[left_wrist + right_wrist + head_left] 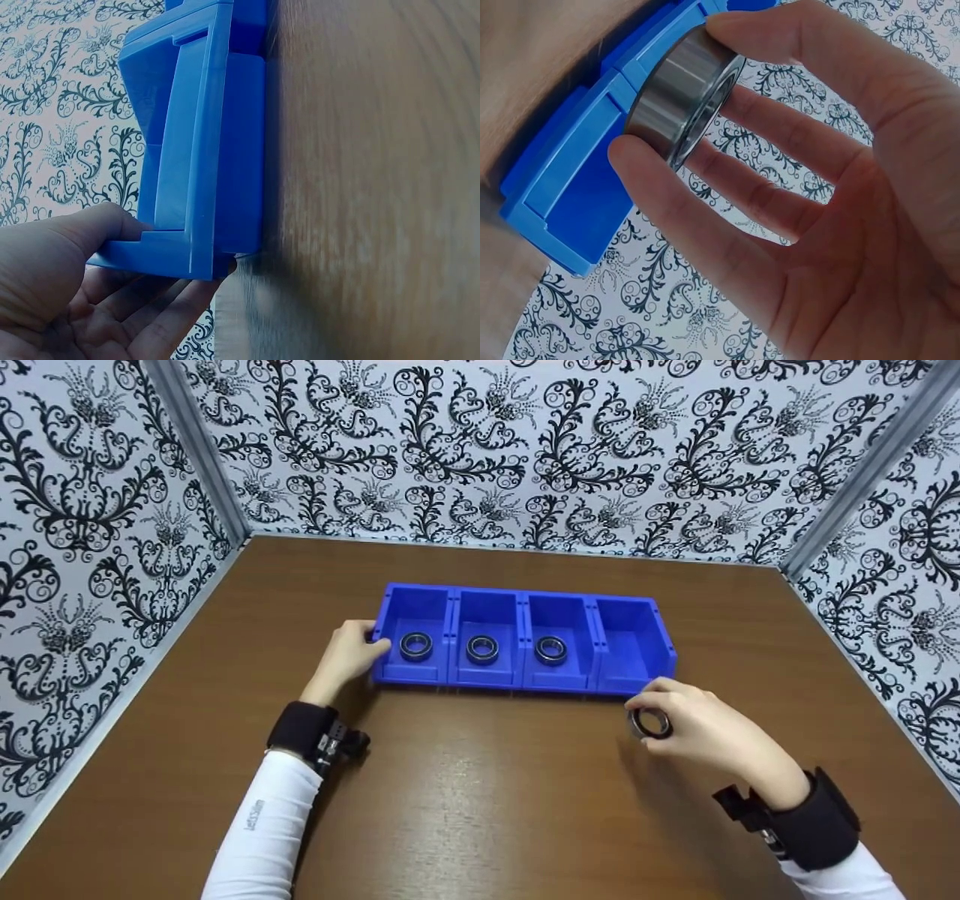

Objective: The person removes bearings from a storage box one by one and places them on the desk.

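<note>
My right hand (694, 724) pinches a ball bearing (679, 94) by its rim, thumb on one side and a finger opposite. In the head view that bearing is just in front of the right end of a blue four-bin tray (484, 681). The left hand (349, 652) grips the tray's left end, its thumb over the side wall and its fingers behind and below, as the left wrist view shows. One bearing lies in each of three bins: the left bearing (415, 646), the middle bearing (482, 649) and the right bearing (551, 650). The rightmost bin (634, 649) holds none.
The tray stands on a brown wooden table (465, 787). Patterned wall panels (487, 450) in black and white rise behind the table and on both sides, with grey posts (199, 450) at the corners. Each wrist wears a black strap (300, 727) with a small camera.
</note>
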{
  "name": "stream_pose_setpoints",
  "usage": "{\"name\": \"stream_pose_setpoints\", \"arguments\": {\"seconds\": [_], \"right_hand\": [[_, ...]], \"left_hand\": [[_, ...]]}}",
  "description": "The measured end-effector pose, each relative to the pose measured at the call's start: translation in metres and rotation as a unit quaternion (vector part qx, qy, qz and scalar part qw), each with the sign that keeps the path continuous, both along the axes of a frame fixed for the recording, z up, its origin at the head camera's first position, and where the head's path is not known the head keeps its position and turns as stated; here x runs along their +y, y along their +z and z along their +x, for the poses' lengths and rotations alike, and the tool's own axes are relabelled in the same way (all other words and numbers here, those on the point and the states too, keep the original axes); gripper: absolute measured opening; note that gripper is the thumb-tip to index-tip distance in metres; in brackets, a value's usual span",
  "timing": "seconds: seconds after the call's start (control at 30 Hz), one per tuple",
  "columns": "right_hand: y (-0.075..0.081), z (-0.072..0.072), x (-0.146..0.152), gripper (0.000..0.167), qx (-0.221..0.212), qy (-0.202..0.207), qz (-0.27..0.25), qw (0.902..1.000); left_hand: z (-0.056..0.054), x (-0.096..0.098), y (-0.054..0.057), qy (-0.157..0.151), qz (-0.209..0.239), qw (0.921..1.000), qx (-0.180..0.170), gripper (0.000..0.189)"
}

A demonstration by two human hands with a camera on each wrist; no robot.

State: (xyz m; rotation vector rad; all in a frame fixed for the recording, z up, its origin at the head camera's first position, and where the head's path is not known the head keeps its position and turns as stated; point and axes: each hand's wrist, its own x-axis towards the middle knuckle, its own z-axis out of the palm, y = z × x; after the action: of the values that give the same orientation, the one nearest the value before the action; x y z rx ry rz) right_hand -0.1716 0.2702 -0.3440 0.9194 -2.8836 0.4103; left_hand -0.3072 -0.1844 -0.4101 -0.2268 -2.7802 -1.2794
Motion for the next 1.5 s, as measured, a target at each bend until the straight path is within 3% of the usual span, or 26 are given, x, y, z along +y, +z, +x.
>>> {"name": "stream_pose_setpoints", "arguments": {"seconds": [0.67,1.03,1.5], "right_hand": [[-0.01,0.012,0.004,0.035,-0.018,0.026,0.005,0.9995],[-0.021,0.015,0.007,0.036,-0.05,0.042,-0.003,0.9979],[-0.03,0.023,0.006,0.036,-0.059,0.046,-0.005,0.9972]], "left_hand": [[-0.001,0.002,-0.001,-0.001,-0.003,0.9998,0.018,0.028],[0.001,0.002,-0.002,0.0,0.005,1.0,0.005,0.035],[0.0,0.0,-0.002,0.005,0.004,0.9999,0.01,0.033]]}}
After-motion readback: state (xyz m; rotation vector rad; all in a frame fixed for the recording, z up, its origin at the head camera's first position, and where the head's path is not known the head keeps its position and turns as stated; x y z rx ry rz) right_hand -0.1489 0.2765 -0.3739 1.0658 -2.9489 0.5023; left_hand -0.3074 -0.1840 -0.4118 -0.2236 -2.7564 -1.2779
